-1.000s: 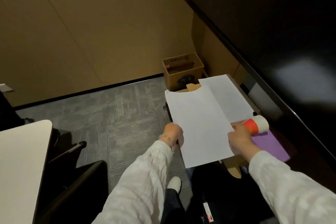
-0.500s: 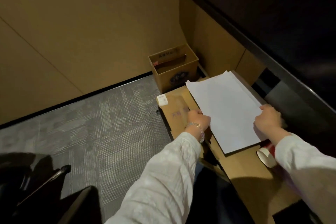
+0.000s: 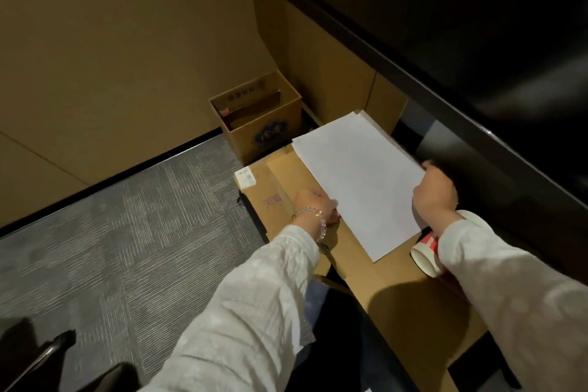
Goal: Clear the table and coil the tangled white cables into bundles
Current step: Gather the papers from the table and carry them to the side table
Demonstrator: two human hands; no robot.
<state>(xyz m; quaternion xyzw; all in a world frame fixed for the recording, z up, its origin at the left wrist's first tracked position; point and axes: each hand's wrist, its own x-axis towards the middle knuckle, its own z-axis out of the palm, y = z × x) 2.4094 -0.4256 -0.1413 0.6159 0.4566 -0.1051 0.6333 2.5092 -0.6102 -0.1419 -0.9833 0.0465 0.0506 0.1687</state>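
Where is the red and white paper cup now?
In the head view, the paper cup lies on its side on the brown cardboard, right of the white sheets, under the right wrist.

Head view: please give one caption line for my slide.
Both hands set white paper sheets on a flat cardboard box beside a paper cup.

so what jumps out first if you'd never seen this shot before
The white paper stands out, lying on a flat cardboard box at centre right, with the left hand at its near-left edge and the right hand at its right edge. A red and white cup lies on its side under the right wrist, and an open box stands by the wall.
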